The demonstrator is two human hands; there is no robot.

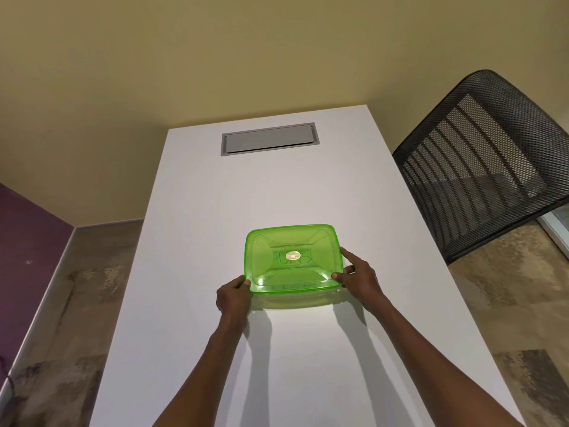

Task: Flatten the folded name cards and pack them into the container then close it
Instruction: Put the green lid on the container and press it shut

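Finally, the lid went on

Both hands pinched the green lid [294, 260]: left hand [234, 295] at its near-left corner, right hand [358, 277] at its right edge, probably seating it on the container [292, 301], mid-tabletop [277, 365].

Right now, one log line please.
stage: closing | lid: on container | hands: left, right at near corners | cards: unseen
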